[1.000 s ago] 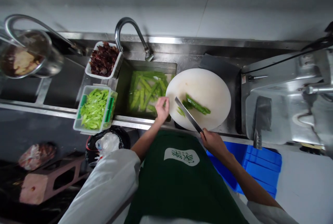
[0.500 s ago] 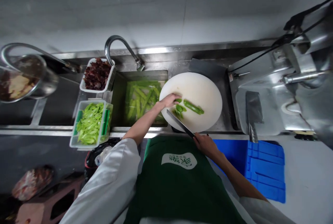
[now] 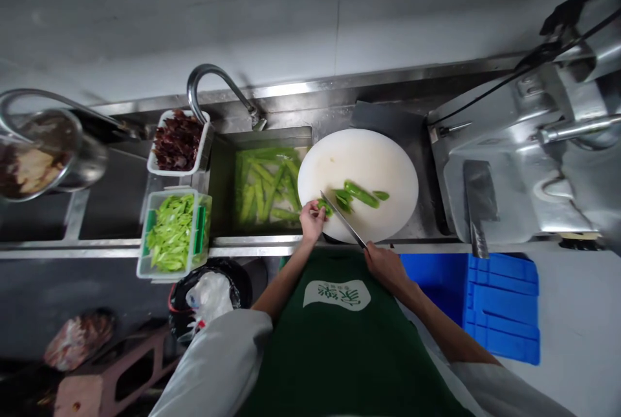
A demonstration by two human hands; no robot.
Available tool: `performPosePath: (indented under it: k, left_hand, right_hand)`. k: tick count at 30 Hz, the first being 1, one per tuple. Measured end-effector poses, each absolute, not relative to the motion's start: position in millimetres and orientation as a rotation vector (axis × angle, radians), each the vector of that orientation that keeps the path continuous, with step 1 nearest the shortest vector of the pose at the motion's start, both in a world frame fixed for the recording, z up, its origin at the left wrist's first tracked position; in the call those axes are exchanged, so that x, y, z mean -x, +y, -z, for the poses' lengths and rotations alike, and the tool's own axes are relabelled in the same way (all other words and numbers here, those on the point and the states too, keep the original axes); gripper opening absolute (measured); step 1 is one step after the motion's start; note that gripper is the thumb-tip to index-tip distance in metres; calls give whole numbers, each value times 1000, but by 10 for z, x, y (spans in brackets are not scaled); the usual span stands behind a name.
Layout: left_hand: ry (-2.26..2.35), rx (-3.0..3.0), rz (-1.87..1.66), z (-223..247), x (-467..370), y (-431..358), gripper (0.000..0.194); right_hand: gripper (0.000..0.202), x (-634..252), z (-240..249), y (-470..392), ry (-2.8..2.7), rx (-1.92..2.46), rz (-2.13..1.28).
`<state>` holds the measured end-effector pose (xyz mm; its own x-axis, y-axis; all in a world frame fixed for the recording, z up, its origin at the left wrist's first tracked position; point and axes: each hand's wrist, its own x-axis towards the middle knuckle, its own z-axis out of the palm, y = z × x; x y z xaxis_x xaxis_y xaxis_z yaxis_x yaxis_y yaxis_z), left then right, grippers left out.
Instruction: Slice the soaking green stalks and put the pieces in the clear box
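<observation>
A round white cutting board (image 3: pixel 383 158) lies beside the sink. My right hand (image 3: pixel 383 265) is closed round the handle of a knife (image 3: pixel 347 224), whose blade points up and left over the board. At the board's lower left edge my left hand (image 3: pixel 313 218) pinches small green vegetable pieces (image 3: pixel 325 207), left of the blade. Just right of the blade lie more cut pieces (image 3: pixel 343 200) and a longer green piece (image 3: pixel 361 194), with one slice (image 3: pixel 381 195) at its right end.
Green stalks soak in the sink (image 3: pixel 262 139) under a faucet (image 3: pixel 213 69). Left of it stand a tub of sliced greens (image 3: pixel 169 233) and a tub of dark red food (image 3: pixel 178 141). A cleaver (image 3: pixel 480 200) lies at right, above a blue crate (image 3: pixel 502 307).
My left hand has moved down and towards me to the board's lower left edge. Cut pieces now lie on both sides of the blade, and one slice is at the longer piece's right end.
</observation>
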<state>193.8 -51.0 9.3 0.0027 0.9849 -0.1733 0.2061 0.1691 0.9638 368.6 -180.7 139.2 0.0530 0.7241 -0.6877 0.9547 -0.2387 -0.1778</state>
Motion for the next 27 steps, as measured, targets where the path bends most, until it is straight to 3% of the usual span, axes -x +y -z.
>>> performPosePath:
  k: [4, 9, 27]
  left_hand:
    - [1312, -1781, -896, -187, -1872, -499, 17]
    - [1112, -2232, -717, -250, -1792, -385, 23]
    - [1089, -2248, -752, -217, -1815, -394, 30]
  right_hand:
    - [29, -3687, -1396, -1787, 1702, -1950, 962]
    - [30, -3685, -1558, -1813, 1732, -1897, 895]
    - [29, -3541, -1579, -1612, 1715, -1871, 890]
